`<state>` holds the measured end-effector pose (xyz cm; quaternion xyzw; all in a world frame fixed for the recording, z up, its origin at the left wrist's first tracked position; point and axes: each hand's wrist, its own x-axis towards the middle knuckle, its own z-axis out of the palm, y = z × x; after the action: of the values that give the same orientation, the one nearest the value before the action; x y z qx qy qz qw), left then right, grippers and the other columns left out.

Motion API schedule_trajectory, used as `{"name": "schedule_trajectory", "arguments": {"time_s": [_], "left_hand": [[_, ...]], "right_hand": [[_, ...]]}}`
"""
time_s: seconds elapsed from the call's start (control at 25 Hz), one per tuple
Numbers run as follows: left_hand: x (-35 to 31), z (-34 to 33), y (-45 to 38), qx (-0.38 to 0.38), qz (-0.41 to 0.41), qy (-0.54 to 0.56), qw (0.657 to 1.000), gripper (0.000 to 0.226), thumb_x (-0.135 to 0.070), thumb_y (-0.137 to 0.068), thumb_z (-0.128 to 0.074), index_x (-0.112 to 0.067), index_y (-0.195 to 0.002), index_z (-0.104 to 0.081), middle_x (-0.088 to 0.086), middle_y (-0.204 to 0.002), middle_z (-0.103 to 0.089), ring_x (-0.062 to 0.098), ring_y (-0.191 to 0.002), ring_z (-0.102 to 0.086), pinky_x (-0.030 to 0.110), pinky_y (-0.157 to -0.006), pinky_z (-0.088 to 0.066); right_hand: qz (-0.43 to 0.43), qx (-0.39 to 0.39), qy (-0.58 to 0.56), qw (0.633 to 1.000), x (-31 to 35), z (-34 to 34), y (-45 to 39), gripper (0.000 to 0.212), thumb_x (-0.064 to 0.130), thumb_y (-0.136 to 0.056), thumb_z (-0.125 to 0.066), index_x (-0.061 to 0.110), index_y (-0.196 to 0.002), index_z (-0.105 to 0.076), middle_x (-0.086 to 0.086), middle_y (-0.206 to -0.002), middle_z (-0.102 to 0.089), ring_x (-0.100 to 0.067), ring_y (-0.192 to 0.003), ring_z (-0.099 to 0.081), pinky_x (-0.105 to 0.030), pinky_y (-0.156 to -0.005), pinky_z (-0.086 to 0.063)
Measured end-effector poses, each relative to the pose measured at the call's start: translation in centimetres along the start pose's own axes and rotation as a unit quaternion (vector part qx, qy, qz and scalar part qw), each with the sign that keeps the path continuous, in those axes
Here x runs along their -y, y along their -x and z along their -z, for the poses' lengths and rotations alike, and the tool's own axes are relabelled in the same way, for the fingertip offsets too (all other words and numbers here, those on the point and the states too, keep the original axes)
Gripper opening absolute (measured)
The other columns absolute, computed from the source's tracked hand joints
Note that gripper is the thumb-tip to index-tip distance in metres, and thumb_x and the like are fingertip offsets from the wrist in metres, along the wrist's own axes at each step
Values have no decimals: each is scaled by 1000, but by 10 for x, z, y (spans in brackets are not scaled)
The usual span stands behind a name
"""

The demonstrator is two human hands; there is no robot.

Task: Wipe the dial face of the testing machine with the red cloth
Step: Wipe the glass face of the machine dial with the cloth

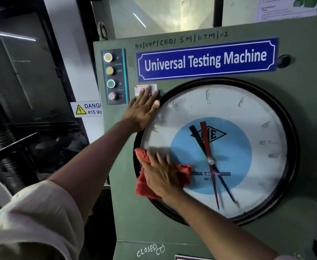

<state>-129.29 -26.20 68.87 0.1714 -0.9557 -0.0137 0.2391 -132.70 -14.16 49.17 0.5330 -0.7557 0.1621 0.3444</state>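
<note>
— Pressing the crumpled red cloth (pixel 143 185) against the round white-and-blue dial face (pixel 247 119), lower-left sector?
— Yes. Right hand (pixel 161 175) flat on it, fingers straight, spread (no pinch). Left hand (pixel 142 111) splayed flat too, palm on black dial rim (pixel 292 132) and grey-green metal panel (pixel 307 87), upper left.

I see the machine's green front panel (pixel 304 81), black-rimmed dial face (pixel 247 113) set in it, blue nameplate (pixel 206 60) above, button strip (pixel 114 76) and sticker (pixel 138 91) upper left, black knob (pixel 283 61) upper right, my left hand (pixel 142 113) flat across sticker and rim, red cloth (pixel 144 186) against the dial's lower left
</note>
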Motion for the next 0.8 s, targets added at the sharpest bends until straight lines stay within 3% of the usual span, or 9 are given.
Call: {"name": "schedule_trajectory", "arguments": {"time_s": [0.16,0.44,0.68,0.8], "left_hand": [[11,-10,16,-37,-12,-29,999,66,-58,-108,-16,-34,-168,0,-5,-177,8,14,-163,9,45,-133,2],[33,-26,29,-108,-78,-127,983,72,-56,-108,-26,-25,-168,0,-2,-178,-1,16,-164,-1,51,-132,-6],[30,-29,31,-121,-70,-137,981,74,-60,-107,-19,-23,-168,1,-2,-178,-2,17,-164,-3,49,-133,-7],[28,-29,33,-129,-73,-155,977,76,-60,-107,-19,-19,-169,-2,0,-178,-4,17,-164,-4,50,-133,-7]], "right_hand": [[43,104,-6,994,10,-19,68,67,28,-88,-65,32,-153,-51,-6,-144,-62,-30,-116,-65,-53,-93,-55],[-43,38,-14,998,23,-2,7,72,27,-91,-67,25,-159,-42,-9,-140,-62,-32,-115,-61,-51,-94,-49],[43,172,-15,984,12,-25,99,65,19,-91,-49,29,-155,-50,-6,-142,-62,-29,-116,-66,-47,-96,-56],[52,155,2,987,11,-27,90,66,19,-89,-49,30,-155,-49,-5,-142,-62,-27,-117,-65,-46,-96,-55]]}}
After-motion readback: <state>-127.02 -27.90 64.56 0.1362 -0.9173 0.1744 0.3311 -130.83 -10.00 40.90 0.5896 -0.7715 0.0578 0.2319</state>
